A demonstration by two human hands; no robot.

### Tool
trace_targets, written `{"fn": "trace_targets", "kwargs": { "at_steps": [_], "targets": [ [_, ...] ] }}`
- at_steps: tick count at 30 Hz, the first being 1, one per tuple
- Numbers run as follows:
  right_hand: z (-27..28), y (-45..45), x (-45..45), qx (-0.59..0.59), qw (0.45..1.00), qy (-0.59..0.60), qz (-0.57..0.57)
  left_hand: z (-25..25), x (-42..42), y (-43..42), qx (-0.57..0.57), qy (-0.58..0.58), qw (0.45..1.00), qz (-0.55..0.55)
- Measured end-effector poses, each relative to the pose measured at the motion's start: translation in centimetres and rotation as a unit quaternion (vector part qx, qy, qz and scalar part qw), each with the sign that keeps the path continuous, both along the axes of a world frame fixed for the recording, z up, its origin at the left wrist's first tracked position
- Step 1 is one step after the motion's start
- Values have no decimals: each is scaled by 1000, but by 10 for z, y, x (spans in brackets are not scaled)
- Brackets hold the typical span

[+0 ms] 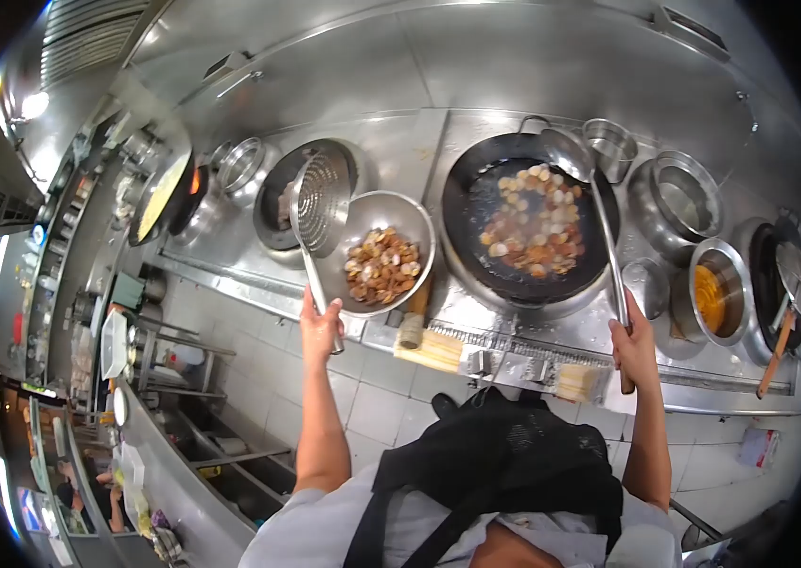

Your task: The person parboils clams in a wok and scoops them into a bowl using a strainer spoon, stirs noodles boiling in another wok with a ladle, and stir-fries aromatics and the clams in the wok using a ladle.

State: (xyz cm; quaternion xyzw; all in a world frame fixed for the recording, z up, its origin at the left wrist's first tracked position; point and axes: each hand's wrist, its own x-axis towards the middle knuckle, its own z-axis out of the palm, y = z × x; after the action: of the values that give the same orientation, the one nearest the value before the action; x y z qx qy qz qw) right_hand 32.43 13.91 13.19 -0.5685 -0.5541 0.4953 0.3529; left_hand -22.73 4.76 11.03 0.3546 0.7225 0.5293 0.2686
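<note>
My left hand [322, 324] is closed round the handle of a perforated skimmer [322, 204], whose round head is over the left side of a steel bowl [351, 227]. Browned sliced pieces [382, 267] lie in that bowl. The long handle of a ladle [568, 153] is gripped in my right hand [634, 343]. The ladle's head rests at the upper right rim of a black wok [462, 189], where many pale and reddish round slices [533, 222] sit in shiny liquid.
Another wok [268, 204] stands left of the bowl. To the right are a steel pot [610, 142], stacked bowls [689, 194] and a container of orange liquid [714, 295]. Folded cloths [429, 350] lie along the stove's front edge. A person [112, 500] is at the lower left.
</note>
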Motion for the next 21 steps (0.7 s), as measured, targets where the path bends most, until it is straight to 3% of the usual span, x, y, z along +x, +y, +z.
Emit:
{"fn": "trace_targets", "kwargs": {
  "at_steps": [3,7,14,21],
  "targets": [
    [-1,41,35,31,998,-58,11,47,46,32,7,0,996,-88],
    [17,102,80,5,991,-96,93,65,81,109,-25,18,979,-200],
    [44,173,110,-40,975,-147,163,21,117,257,-92,108,944,-298],
    [38,213,107,-21,948,-228,219,-6,126,275,-142,97,938,-301]
  ]
}}
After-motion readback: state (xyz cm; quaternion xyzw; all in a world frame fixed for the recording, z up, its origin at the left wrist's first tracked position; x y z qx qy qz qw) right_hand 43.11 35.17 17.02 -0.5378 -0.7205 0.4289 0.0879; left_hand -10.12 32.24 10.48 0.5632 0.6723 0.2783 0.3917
